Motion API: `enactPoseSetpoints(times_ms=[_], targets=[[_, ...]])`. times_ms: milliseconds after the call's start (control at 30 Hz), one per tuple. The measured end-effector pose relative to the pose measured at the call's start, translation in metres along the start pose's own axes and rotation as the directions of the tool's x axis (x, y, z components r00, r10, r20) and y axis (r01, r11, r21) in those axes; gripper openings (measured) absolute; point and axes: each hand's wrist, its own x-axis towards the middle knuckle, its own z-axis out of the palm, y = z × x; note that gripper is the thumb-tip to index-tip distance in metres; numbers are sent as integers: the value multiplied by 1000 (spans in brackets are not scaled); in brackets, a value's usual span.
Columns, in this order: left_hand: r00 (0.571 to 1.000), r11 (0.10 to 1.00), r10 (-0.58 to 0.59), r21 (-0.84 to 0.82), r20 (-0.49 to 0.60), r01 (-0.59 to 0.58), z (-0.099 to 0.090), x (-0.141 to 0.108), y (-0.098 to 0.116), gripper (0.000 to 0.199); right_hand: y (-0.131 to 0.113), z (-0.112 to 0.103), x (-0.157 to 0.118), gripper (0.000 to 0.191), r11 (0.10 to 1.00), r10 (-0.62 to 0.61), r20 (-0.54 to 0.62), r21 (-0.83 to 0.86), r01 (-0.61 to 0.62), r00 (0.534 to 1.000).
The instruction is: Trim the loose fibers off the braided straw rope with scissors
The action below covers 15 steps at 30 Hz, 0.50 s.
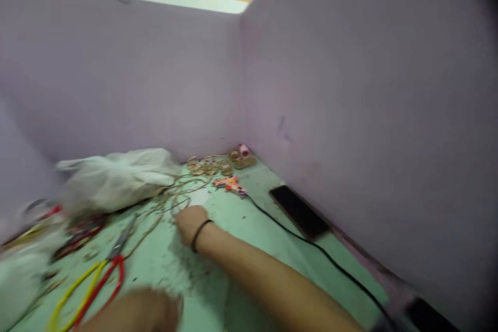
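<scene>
My right hand [190,223], with a dark band round its wrist, reaches over the green work surface [210,295]. Its fingers curl downward, and what they hold, if anything, is hidden. Just beyond it are loose strands of brown twine [161,207] and a small white piece [200,197]. At the bottom edge my left hand [143,311] is smeared by motion, so its fingers cannot be made out. It is nearest to the scissors [116,254], which lie open with one yellow and one red handle.
A white plastic bag [124,179] lies by the back wall, with twine pieces [210,165] and a pink spool [244,151] in the corner. A colourful patterned tool [230,184] trails a black cord [311,243] past a dark phone [299,211]. Walls enclose the back and right.
</scene>
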Motion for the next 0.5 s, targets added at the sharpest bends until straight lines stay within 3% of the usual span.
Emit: enactPoseSetpoints(times_ms=[67,100,167,233,267,333,433,467,500], targets=[[987,984,-146,91,-66,152,-23,11,-37,32,4,6,-11,19,970,142,-121,216,-114,982],[955,933,-290,205,-67,297,-29,16,-55,32,6,11,-15,21,933,203,-161,330,-141,966],[861,814,-497,403,108,419,-29,23,-86,32,9,21,-23,22,821,269,-146,552,-147,952],[781,773,-575,475,242,421,-20,24,-108,28,10,30,-30,23,693,304,-96,705,-151,948],[762,783,-574,474,300,402,-15,22,-115,27,10,33,-34,23,622,321,-70,767,-155,944],[757,802,-556,463,343,378,-6,17,-122,26,10,37,-41,18,369,375,5,917,-154,927],[805,793,-537,477,253,379,-3,9,-121,32,12,39,-46,19,-141,420,157,984,-107,894],[809,799,-532,464,250,382,-3,8,-119,34,12,39,-46,22,-235,418,186,968,-92,889],[805,814,-524,443,277,377,-3,7,-116,34,13,40,-45,23,-262,413,193,961,-87,890]])
